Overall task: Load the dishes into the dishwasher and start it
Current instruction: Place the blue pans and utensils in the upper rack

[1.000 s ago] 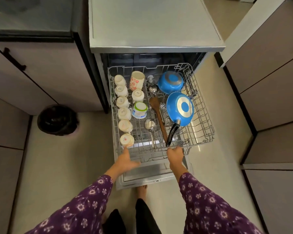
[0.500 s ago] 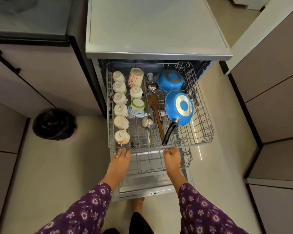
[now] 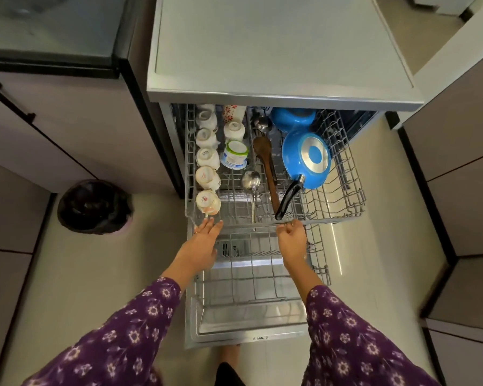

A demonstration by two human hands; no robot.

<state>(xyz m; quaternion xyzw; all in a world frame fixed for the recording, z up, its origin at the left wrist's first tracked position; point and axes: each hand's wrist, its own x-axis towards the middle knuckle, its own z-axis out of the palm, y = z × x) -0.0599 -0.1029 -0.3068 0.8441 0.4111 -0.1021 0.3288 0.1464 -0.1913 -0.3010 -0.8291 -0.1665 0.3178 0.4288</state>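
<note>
Nearest, the left grip reaches forward flat, its straight fingers touching the front rail of the upper rack; the right grip curls round that rail. Beyond, the rack sits half out of the dishwasher, and the handle of its blue pan points back toward the person.
</note>
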